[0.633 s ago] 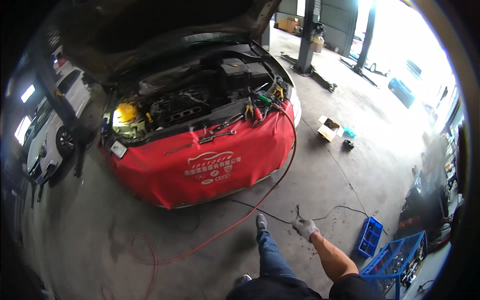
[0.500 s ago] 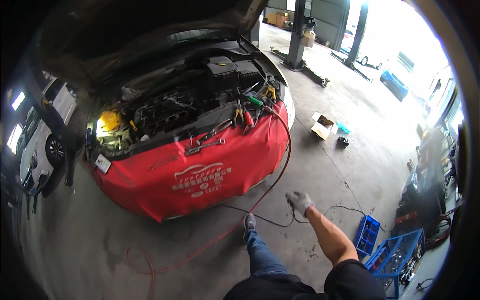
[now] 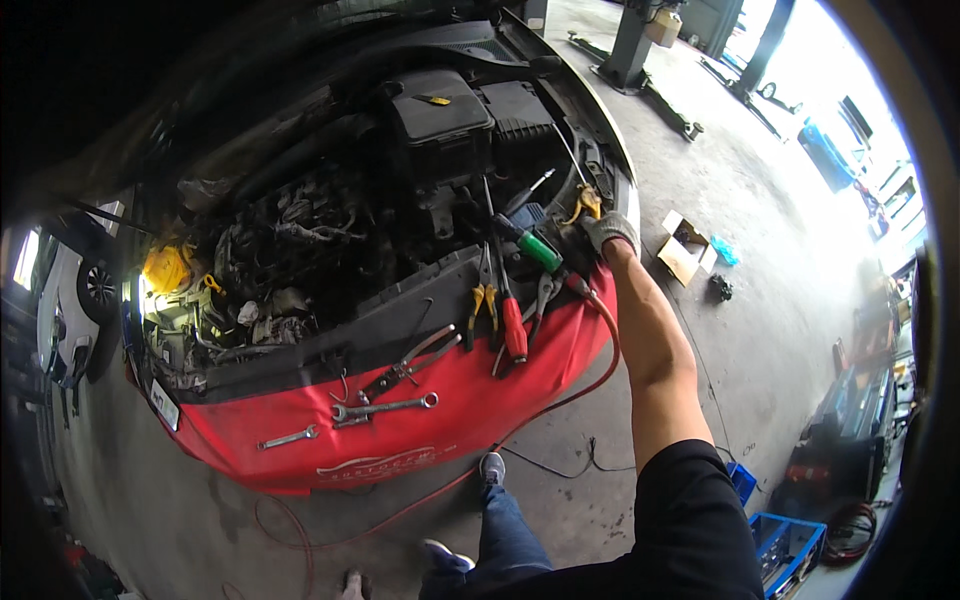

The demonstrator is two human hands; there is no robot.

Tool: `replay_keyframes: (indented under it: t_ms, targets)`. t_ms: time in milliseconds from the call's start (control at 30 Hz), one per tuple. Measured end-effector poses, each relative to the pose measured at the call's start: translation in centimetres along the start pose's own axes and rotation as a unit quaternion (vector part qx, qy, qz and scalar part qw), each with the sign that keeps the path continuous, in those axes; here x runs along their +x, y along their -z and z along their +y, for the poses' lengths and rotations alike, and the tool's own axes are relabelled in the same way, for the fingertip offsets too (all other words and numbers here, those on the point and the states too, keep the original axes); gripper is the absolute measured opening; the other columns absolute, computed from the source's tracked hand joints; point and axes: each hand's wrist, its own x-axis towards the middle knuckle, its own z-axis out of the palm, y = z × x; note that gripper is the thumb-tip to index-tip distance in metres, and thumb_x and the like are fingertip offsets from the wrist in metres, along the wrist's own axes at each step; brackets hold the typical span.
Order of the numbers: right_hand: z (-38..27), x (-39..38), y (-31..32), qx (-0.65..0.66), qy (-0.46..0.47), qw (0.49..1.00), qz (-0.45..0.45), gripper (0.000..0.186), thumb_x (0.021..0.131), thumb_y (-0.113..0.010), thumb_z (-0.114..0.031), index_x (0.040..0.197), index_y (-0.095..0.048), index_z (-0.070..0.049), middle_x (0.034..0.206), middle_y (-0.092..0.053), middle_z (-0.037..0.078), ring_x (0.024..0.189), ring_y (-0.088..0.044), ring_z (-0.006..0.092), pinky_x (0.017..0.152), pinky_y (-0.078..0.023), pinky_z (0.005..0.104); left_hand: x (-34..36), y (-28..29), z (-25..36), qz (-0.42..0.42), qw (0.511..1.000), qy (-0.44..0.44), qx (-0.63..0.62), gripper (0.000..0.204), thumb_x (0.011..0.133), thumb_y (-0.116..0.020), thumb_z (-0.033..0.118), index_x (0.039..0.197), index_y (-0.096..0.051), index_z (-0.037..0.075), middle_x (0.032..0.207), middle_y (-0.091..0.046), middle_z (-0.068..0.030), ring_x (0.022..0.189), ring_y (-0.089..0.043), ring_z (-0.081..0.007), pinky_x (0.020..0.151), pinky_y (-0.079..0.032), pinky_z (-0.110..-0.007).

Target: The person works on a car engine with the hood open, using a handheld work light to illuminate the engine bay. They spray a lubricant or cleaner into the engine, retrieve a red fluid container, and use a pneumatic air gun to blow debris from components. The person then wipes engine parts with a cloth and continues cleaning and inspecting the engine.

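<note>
My gloved right hand (image 3: 610, 230) is at the right edge of the engine bay (image 3: 330, 220), beside a yellow tool (image 3: 586, 203), fingers curled; what they hold is unclear. A green-and-black air tool (image 3: 540, 250) on a red hose (image 3: 607, 320) lies just left of it. Yellow-handled pliers (image 3: 480, 305), a red-handled screwdriver (image 3: 513, 320) and several wrenches (image 3: 385, 404) lie along the front, partly on the red fender cover (image 3: 240, 430). What appears to be my gloved left hand (image 3: 353, 585) shows at the bottom edge, its fingers indistinct.
An open cardboard box (image 3: 685, 265) and a blue bag (image 3: 725, 250) lie on the floor at right. A lift post (image 3: 630, 50) stands behind, a white car (image 3: 70, 310) at left. Blue bins (image 3: 785, 550), coiled hose (image 3: 850, 530) and cables (image 3: 560, 470) are at lower right.
I am closer to the car, and the engine bay fills more of the view. My right hand has risen from above the floor to the car's right edge.
</note>
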Motion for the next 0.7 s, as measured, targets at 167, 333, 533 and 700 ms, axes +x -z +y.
replay_keyframes:
  t_ms: [167,333,533,700]
  targets:
    - [0.3,2.2,0.7,0.078,-0.014,0.993,0.082,0.057,0.086,-0.068,-0.054,0.113,-0.077,-0.005,0.106,-0.074,0.027,0.105,-0.072,0.0407,0.088,-0.056,0.047,2.7,-3.2,6.1,-0.045,0.956,-0.284,0.065,0.061,0.097,-0.069,0.043,0.143,-0.06,0.003,0.135,-0.067,-0.019,0.132,-0.058,-0.0297,0.108,-0.048,-0.042]
    - [-1.5,-6.8,3.9,0.593,0.078,0.792,-0.122,0.032,0.098,-0.068,-0.027,0.122,-0.068,-0.005,0.099,-0.074,0.008,0.088,-0.071,0.0204,0.075,-0.056,0.0323,-4.6,-8.2,25.5,-0.149,0.934,-0.272,-0.176,0.024,0.105,-0.056,0.008,0.124,-0.068,-0.001,0.112,-0.073,-0.0084,0.097,-0.069,-0.0127,0.082,-0.057,-0.029]
    - [-5.5,-32.2,5.4,0.347,0.286,0.779,-0.437,0.045,0.095,-0.078,-0.031,0.129,-0.067,-0.004,0.101,-0.073,0.007,0.088,-0.067,0.0108,0.075,-0.056,0.031,-8.3,-12.3,40.3,-0.347,0.726,-0.366,-0.467,0.045,0.109,-0.054,0.032,0.143,-0.056,0.001,0.129,-0.067,-0.0118,0.115,-0.067,-0.0283,0.105,-0.052,-0.043]
    - [-4.4,-31.2,3.7,0.393,0.368,0.75,-0.384,0.044,0.095,-0.076,-0.037,0.126,-0.071,-0.006,0.104,-0.075,0.017,0.096,-0.073,0.0198,0.084,-0.059,0.0357,-6.0,-11.2,39.9,-0.407,0.698,-0.291,-0.513,0.052,0.11,-0.043,0.048,0.126,-0.067,0.004,0.124,-0.071,-0.0161,0.113,-0.068,-0.0368,0.1,-0.055,-0.054]
